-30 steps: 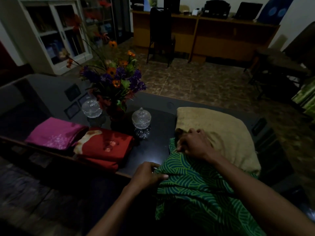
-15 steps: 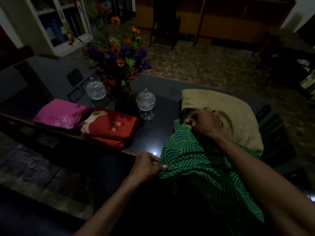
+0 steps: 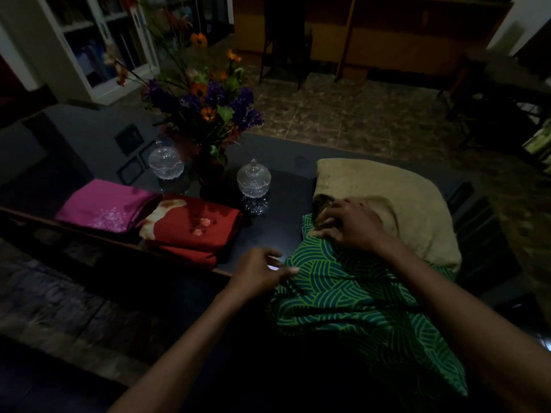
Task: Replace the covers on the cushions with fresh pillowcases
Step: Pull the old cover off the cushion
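The room is dim, with a tiled floor, a bookcase at the back and a dark glossy worktop (image 3: 283, 201) in front of the person. On it stand a vase of flowers (image 3: 205, 114), two small glass jars (image 3: 253, 180) and two folded covers, one pink (image 3: 104, 205) and one red (image 3: 196, 228). The beige cushion (image 3: 387, 198) lies at the right side of the worktop, and the green patterned pillowcase (image 3: 357, 299) covers its near end and hangs down toward the person. Half a second ago the left hand (image 3: 259, 272) was closed on the left edge of the pillowcase; now its fingers (image 3: 286, 271) are spread and relaxed, with only the tips near or touching the cloth, so it grasps nothing. The right hand (image 3: 348, 228) was clenched in the fabric at the mouth of the pillowcase; now its fingers (image 3: 323, 216) are half stretched and press on the seam where the green cloth meets the cushion, and I cannot tell if they pinch anything. In my judgement one pull is finished and both hands are taking a new hold further up. Most of the cushion is still outside, so this cover is only begun, and the pink and red covers are not yet used.
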Tool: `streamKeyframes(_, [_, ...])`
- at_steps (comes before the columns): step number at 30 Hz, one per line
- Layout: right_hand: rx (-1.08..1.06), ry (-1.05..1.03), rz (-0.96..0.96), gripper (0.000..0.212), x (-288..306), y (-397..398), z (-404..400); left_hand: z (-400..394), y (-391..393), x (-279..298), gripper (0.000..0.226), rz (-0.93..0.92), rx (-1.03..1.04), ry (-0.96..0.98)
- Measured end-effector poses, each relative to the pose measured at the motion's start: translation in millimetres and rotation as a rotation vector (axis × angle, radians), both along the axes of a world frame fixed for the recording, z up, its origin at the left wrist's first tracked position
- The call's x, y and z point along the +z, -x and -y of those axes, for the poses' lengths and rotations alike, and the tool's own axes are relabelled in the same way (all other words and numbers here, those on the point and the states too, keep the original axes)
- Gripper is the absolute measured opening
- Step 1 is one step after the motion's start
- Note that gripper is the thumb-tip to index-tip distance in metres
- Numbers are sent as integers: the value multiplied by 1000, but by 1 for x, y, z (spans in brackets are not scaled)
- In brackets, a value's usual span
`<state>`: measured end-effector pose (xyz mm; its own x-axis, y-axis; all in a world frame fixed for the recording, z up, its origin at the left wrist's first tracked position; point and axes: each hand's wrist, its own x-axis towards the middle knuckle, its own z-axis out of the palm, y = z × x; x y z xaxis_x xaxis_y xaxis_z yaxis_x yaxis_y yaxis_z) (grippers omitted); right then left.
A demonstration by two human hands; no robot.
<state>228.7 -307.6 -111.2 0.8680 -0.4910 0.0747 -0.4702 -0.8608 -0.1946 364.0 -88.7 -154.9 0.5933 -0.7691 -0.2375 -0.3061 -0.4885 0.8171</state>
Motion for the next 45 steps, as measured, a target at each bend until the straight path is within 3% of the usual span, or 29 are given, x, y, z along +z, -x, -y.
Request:
streamKeyframes(2, [17, -46, -55, 33, 0, -1, -5, 12, 3, 0, 46, 113, -31, -51])
streamKeyframes(4, [28, -42, -86, 26, 1, -3, -10, 15, 5, -7, 41, 117, -9, -57])
streamKeyframes(7, [-12, -15, -78, 12, 5, -9, -16, 9, 4, -21, 36, -73, 29, -46])
streamKeyframes(12, [-32, 60, -174, 14, 7, -17, -25, 3, 2, -30, 29, -318, 88, -104])
streamKeyframes(15, [-53, 113, -183, 9, 5, -11, -23, 4, 1, -30, 21, -305, 61, -100])
streamKeyframes(20, [-132, 79, -133, 10, 10, -5, -3, -3, 3, -24, 49, -289, -48, -118])
streamKeyframes(24, [-151, 49, -127, 14, 9, -6, -1, -15, 12, -34, 29, -252, -110, -122])
streamKeyframes(28, [-76, 32, -104, 6, 6, -2, -6, -21, 14, -38, 28, -192, -135, -124])
streamKeyframes(33, [110, 53, -54, 32, -7, 0, -14, -4, 13, -13, 46, -1, -92, -24])
streamKeyframes(35, [141, 8, -89, 31, -11, -2, -18, 4, 18, -13, 42, 10, -85, -36])
streamKeyframes(37, [133, -15, -111, 24, -11, -6, -19, 6, 21, -15, 32, -19, -46, -43])
streamKeyframes(45, [2, 11, -45, 9, -7, -10, -22, -3, 21, -38, 30, -189, -13, -113])
